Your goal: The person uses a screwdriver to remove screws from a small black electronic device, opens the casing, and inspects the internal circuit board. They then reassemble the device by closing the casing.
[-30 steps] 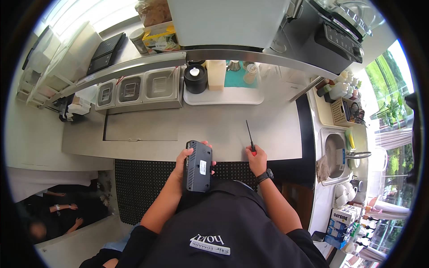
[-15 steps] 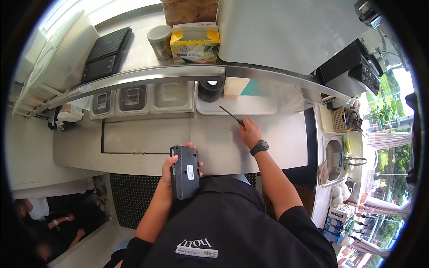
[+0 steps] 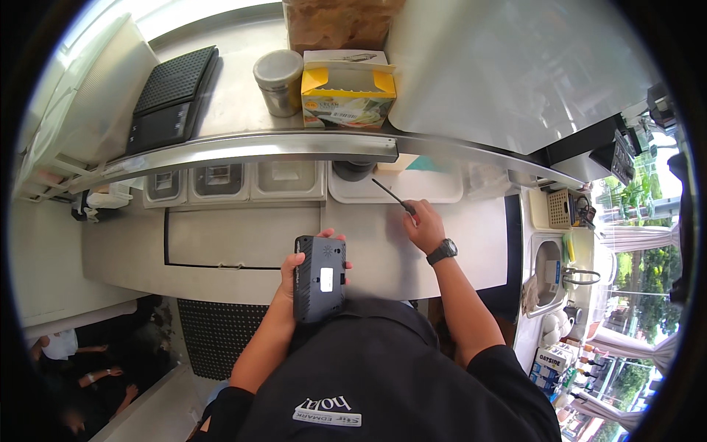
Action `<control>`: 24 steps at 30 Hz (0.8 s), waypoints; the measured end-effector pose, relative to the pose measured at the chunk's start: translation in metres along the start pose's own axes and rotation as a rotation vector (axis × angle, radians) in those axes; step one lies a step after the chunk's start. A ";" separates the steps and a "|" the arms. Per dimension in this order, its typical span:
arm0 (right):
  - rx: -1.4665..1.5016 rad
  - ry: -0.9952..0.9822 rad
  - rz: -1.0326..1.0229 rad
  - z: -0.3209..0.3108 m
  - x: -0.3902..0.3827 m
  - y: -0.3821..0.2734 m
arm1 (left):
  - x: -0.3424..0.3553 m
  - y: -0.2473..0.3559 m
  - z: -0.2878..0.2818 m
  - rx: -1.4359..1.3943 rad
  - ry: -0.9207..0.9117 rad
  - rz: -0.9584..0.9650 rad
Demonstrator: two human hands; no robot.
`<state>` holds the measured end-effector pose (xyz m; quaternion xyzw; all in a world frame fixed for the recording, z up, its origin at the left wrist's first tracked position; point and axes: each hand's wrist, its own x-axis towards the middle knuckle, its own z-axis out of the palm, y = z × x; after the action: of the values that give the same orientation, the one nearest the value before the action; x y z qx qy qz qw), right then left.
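My left hand (image 3: pixel 289 269) grips a flat black electronic device (image 3: pixel 313 283) held upright against my apron, its back with a white label and small holes facing me, fingertips curled round its right side. My right hand (image 3: pixel 426 225) is closed on a thin screwdriver (image 3: pixel 390 191) over the steel counter (image 3: pixel 368 265), the shaft pointing forward and left toward a white tray (image 3: pixel 434 193). My fingers hide most of the handle. On that tray stand a black cylinder (image 3: pixel 352 171) and other items partly hidden by the shelf.
Lidded steel pans (image 3: pixel 287 183) line the counter's back. The shelf above holds a scale (image 3: pixel 169 96), canister (image 3: pixel 276 81) and yellow box (image 3: pixel 347 99) beside a large white appliance (image 3: pixel 501 59). A sink (image 3: pixel 549 261) is at right; other people (image 3: pixel 88 376) show low at left.
My right hand with the screwdriver has moved forward from the counter's front edge over the last second. The view has shifted, with the upper shelf now larger and lower. My left hand still holds the device.
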<state>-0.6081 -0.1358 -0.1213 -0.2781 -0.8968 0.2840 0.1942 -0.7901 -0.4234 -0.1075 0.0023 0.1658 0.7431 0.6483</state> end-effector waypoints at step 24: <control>-0.258 -0.376 0.305 -0.124 -0.080 -0.111 | 0.070 -0.057 -0.042 0.346 0.114 -0.275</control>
<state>-0.5269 -0.2103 0.0268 -0.3749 -0.8937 0.2398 -0.0577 -0.7556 -0.3603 -0.1759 0.0487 0.3260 0.6071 0.7231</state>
